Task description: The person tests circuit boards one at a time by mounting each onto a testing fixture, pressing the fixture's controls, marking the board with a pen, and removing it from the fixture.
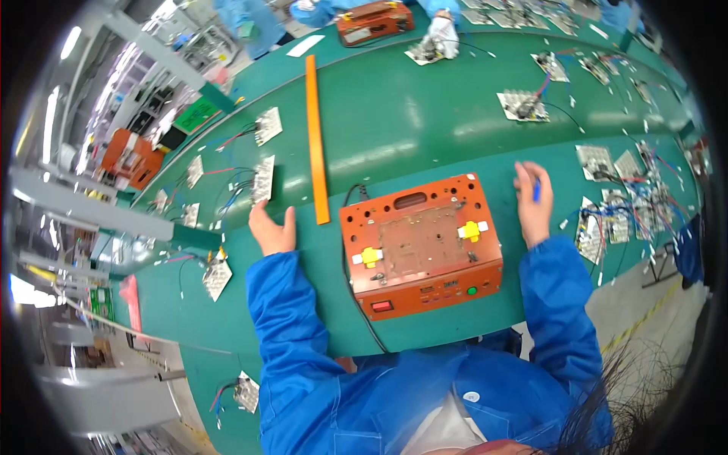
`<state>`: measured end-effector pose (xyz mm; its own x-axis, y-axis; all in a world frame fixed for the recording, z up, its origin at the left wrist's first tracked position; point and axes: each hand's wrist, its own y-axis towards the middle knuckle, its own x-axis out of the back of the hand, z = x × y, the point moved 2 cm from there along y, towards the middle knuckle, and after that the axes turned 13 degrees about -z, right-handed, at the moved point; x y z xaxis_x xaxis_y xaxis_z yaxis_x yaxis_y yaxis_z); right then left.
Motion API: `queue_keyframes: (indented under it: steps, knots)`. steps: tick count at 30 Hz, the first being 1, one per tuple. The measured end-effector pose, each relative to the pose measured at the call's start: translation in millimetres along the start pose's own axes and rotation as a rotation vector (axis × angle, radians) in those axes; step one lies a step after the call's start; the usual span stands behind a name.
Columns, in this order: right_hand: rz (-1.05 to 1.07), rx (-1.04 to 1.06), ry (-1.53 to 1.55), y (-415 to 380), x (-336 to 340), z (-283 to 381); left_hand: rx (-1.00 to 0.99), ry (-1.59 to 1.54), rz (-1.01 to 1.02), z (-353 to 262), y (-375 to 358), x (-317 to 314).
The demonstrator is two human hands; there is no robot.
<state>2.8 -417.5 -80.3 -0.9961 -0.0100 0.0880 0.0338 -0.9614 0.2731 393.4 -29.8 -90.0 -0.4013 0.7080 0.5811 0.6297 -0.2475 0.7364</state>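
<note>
My left hand [272,231] is on the green bench left of the orange-red box, thumb spread from the fingers. Its fingertips are right at the lower edge of a circuit board [263,180] with dark wires. My right hand [534,203], to the right of the box, has its fingers curled around a short blue pen-like stick [537,189]. Between my arms sits the orange-red test box [421,250], with a brown plate on top, yellow clamps [471,230] at both sides, a red switch [382,306] and a green button [472,291] on its front.
A long orange strip [315,144] lies across the green conveyor belt [402,114]. Wired circuit boards [523,106] are on the belt, with a cluster of boards [618,216] at right. Opposite, a person's gloved hand [444,38] is over a board near another orange-red box [374,23].
</note>
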Motion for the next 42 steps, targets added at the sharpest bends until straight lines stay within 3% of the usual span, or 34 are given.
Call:
queue_keyframes:
  steps: [2, 4, 6, 10, 11, 17, 21, 22, 24, 26, 28, 30, 32, 34, 37, 38, 40, 42]
  knots:
    - [-0.104, 0.304, -0.325, 38.7, -22.6, -30.3, 0.044, 0.043, 0.138, -3.5, -2.6, 1.6]
    - [-0.126, 0.127, -0.762, 63.8, -47.0, -7.8, 0.077, 0.096, 0.249, -8.2, -1.5, -2.8]
    - [-0.208, 0.092, -0.820, 94.9, -64.7, -21.9, 0.136, 0.321, 0.166, -8.7, -1.1, -2.0]
    - [-0.282, -0.034, -0.909, 137.4, -86.8, -29.8, 0.198, 0.405, 0.170, 2.4, 3.1, -7.8]
    - [-0.282, -0.019, -0.928, 143.6, -92.9, -30.7, 0.261, 0.408, 0.268, 0.2, 7.5, -5.7]
    - [-0.218, 0.016, -0.988, 185.5, -99.1, -55.9, 0.303, 0.367, 0.311, 10.9, 28.4, -17.7]
    - [-0.308, 0.114, -1.030, 183.4, -78.7, -58.5, 0.347, 0.356, 0.265, 19.5, 32.4, -24.4]
    - [-0.315, 0.118, -1.052, 185.0, -71.1, -58.6, 0.315, 0.266, 0.166, 17.8, 32.4, -22.4]
    - [-0.337, 0.122, -0.937, 183.7, -65.4, -59.5, 0.279, 0.170, 0.052, 15.1, 33.2, -17.3]
    - [-0.323, 0.345, -0.321, 174.0, -63.1, -57.0, 0.018, -0.094, -0.114, -30.4, 31.1, -0.7]
    - [-0.277, 0.292, -0.162, 133.9, -68.3, 4.4, -0.127, -0.349, 0.103, -113.8, 39.8, 29.1]
    - [0.013, 0.175, 0.291, 99.7, -76.3, 59.1, -0.435, -0.631, 0.318, -188.2, 49.4, 48.4]
    - [0.305, 0.043, 0.380, 58.1, -75.9, 110.7, -0.635, -0.773, 0.378, -245.0, 50.4, 63.6]
    - [0.562, 0.053, 0.426, 10.4, -68.3, 155.0, -0.682, -0.617, 0.306, -280.8, 54.0, 92.0]
    - [0.812, -0.017, 0.435, -40.3, -51.7, 176.2, -0.604, -0.669, 0.444, -283.1, 43.6, 111.5]
    - [0.856, 0.071, 0.333, -50.7, -45.4, 181.8, -0.599, -0.682, 0.563, -283.8, 39.5, 117.2]
    - [0.935, 0.333, 0.158, -56.5, -41.2, 171.5, -0.452, -0.847, 0.628, -278.7, 26.6, 123.8]
    - [0.975, 0.282, 0.207, -68.1, -41.6, 165.3, -0.208, -0.954, 0.784, -268.6, 22.9, 119.3]
